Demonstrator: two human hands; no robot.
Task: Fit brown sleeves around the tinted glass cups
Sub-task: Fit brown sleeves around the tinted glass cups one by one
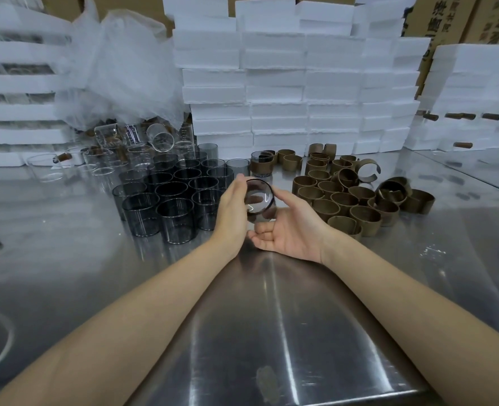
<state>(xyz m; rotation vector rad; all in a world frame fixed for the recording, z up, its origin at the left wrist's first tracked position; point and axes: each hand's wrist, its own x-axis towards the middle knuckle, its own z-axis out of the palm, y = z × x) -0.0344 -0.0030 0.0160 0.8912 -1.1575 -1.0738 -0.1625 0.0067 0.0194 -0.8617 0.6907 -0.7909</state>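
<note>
Head view: left hand (232,213) and right hand (290,231) both grip one bare tinted glass cup (259,200) over the bench (271,323); next, likely, one hand frees to fetch a brown sleeve (365,218).

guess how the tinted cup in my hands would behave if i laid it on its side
The tinted cup looks straight-walled and round, so on its side it would probably roll across the smooth steel table. Thin glass suggests it is fragile. Its glossy wall may be slippery in a loose grip.
</note>
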